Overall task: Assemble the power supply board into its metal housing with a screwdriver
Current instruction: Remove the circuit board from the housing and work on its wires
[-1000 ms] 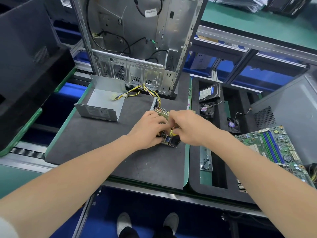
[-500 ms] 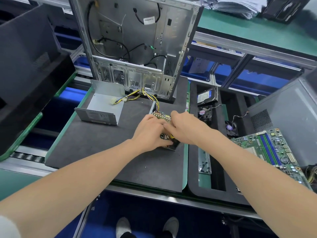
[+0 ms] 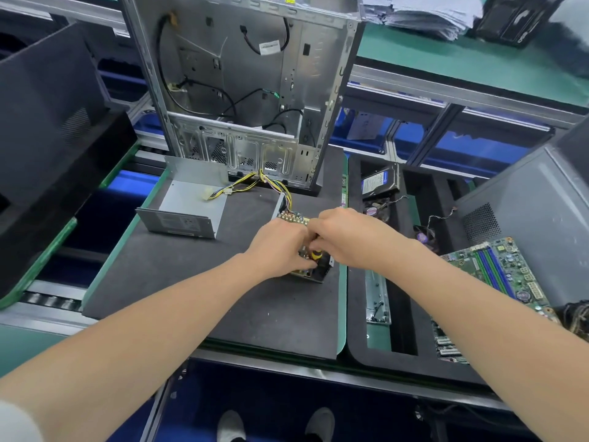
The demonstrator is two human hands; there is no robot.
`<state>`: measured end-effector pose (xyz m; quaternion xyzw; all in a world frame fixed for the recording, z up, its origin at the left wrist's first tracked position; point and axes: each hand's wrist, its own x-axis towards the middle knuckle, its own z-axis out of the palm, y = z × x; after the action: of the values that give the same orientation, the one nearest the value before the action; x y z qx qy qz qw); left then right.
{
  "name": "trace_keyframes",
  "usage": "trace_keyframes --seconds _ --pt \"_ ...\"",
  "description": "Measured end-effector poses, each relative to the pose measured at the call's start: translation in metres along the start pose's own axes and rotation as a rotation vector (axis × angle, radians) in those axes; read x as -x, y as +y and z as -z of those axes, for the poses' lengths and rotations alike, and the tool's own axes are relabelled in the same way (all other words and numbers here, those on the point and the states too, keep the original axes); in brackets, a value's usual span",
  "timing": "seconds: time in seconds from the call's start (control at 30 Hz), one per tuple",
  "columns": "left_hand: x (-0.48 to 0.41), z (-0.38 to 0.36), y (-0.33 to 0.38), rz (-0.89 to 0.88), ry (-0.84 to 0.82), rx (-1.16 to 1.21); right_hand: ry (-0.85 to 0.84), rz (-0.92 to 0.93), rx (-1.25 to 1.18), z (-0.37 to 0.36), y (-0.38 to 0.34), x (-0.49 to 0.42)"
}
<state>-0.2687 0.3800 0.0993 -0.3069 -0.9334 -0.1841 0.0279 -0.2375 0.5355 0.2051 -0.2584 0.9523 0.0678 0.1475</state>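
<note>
On the dark mat point(image 3: 191, 298), curled left hand point(image 3: 280, 247) and right hand point(image 3: 347, 237) close over the power supply board point(image 3: 293, 216) in its metal housing point(image 3: 314, 276). Had a screwdriver point(image 3: 315, 255) between them — could not tell which gripped it. Might slip and scratch the board if tilted.

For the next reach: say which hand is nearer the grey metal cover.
Left. The left hand sits right of the grey metal cover; the right hand lies farther right.
</note>
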Motion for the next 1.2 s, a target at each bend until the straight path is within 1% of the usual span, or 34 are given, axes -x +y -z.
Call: trace_keyframes --seconds 0.1,0.17,0.23,0.33,0.37,0.43,0.53,0.57,0.67,0.77,0.83,0.9,1.03,1.1,1.13,1.2 --pt "0.001 -0.002 -0.002 -0.031 0.005 0.077 0.121 -0.185 0.024 -0.012 -0.003 -0.003" --pt "0.001 -0.005 -0.003 -0.020 -0.015 0.059 0.134 -0.300 -0.027 -0.016 -0.005 -0.005" --pt "-0.001 -0.007 -0.004 -0.007 -0.022 0.026 0.147 -0.330 -0.002 -0.017 -0.009 -0.006" --pt "-0.001 -0.009 -0.004 0.002 -0.032 -0.009 0.202 -0.239 0.093 -0.016 -0.009 0.000" --pt "0.000 -0.009 -0.004 -0.003 -0.025 0.003 0.207 -0.185 0.103 -0.015 -0.006 0.004" --pt "0.000 -0.006 -0.002 -0.028 0.005 0.024 0.204 -0.008 0.064 -0.010 0.000 0.011" --pt "0.000 -0.004 -0.001 -0.026 -0.006 0.009 0.035 0.237 0.093 0.003 0.010 0.017" --pt "0.000 -0.005 -0.002 -0.032 -0.009 0.012 -0.018 0.250 0.099 0.005 0.010 0.017" --pt "0.002 -0.006 -0.003 -0.053 0.011 0.029 -0.037 0.161 0.096 0.004 0.008 0.014" --pt "0.002 -0.008 -0.004 -0.081 0.010 0.009 0.043 0.039 0.057 -0.002 0.002 0.011" --pt "0.001 -0.009 -0.005 -0.083 -0.010 -0.006 0.125 -0.082 0.068 -0.007 -0.002 0.008" --pt "0.001 -0.010 -0.005 -0.080 -0.002 0.007 0.168 -0.213 0.060 -0.013 -0.006 0.004" --pt "0.001 -0.009 -0.005 -0.097 -0.023 -0.038 0.137 -0.340 0.014 -0.015 -0.014 -0.002" --pt "0.002 -0.009 -0.005 -0.087 -0.033 -0.035 0.159 -0.339 -0.041 -0.012 -0.012 -0.002" --pt "0.002 -0.009 -0.005 -0.082 -0.038 -0.026 0.163 -0.289 -0.030 -0.010 -0.010 0.001" --pt "0.001 -0.008 -0.004 -0.074 -0.049 -0.021 0.159 -0.104 -0.047 -0.005 -0.005 0.008"
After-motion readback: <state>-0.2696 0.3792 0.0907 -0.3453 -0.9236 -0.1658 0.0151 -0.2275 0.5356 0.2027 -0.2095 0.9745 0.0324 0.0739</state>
